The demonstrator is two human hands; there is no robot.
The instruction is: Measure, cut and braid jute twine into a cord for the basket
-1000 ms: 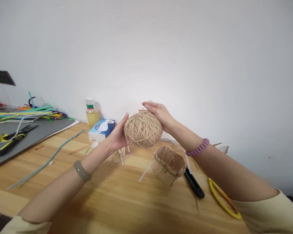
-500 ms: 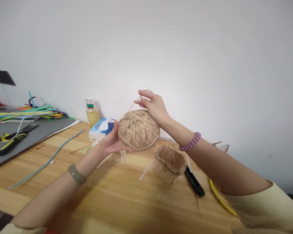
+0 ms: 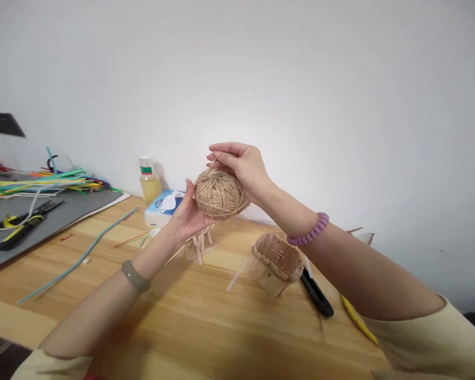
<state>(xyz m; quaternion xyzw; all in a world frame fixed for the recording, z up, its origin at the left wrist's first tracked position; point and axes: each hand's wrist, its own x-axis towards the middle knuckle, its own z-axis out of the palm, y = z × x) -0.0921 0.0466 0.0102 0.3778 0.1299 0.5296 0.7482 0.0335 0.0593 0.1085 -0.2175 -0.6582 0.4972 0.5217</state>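
A ball of tan twine [image 3: 220, 194] is held up above the table, resting in my left hand [image 3: 190, 214], whose thumb stands up along its near left side. Over the top of the ball, my right hand [image 3: 243, 163] pinches a strand of the twine between thumb and fingers. Below and to the right, a small basket of wooden craft sticks [image 3: 275, 264] stands on the wooden table [image 3: 206, 322], apart from both hands. Part of the ball's right side is hidden behind my right hand.
Loose craft sticks [image 3: 200, 247] lie under the ball. Behind them are a tissue pack [image 3: 162, 208] and a bottle of yellowish liquid [image 3: 149, 182]. A black-handled tool [image 3: 317, 293] lies beside the basket. Pliers [image 3: 21, 227] and pipe cleaners [image 3: 43, 184] lie on a grey mat at left.
The ball has moved up and away from me, with its face turned. My right hand has shifted left and down toward the ball, shortening the strand between them.
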